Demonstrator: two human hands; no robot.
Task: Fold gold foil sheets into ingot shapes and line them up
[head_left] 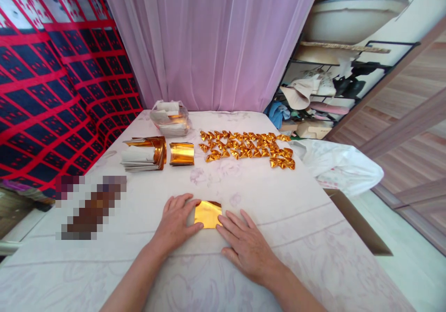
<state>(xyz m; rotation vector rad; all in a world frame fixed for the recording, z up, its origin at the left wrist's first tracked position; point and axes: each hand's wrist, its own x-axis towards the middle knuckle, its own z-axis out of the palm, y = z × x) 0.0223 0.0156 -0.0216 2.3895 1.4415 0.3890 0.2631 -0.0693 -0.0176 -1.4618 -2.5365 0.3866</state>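
We see both hands flat on the pale cloth-covered surface (278, 200), pressing on one gold foil sheet (208, 214) that lies between them, near the bottom centre of the view. The left hand (176, 221) lies at the sheet's 9 o'clock, its fingers spread flat over the sheet's left edge and the thumb tip along its lower edge; the grip is wide and flat, closed around nothing. The right hand (245, 244) lies at the sheet's 4 o'clock, palm down, fingers loosely spread, the forefinger tip touching the sheet's lower right corner; this grip too is flat and holds nothing. The sheet is close to square, so we cannot tell a long axis; its edges run roughly parallel to the near edge of the surface, and it lies flat with the shiny side up. At 12 o'clock from the hands, well apart, sits one small stack of gold sheets (181, 154), and just beside it at 9 o'clock one larger pile of curled foil and white paper (144, 155). Beyond these is one clear plastic bag of paper (170, 117). At 1 o'clock lie rows of folded gold pieces (247, 148), too many and too small for an exact count, several dozen. A white plastic bag (339, 165) rests at the surface's right edge.
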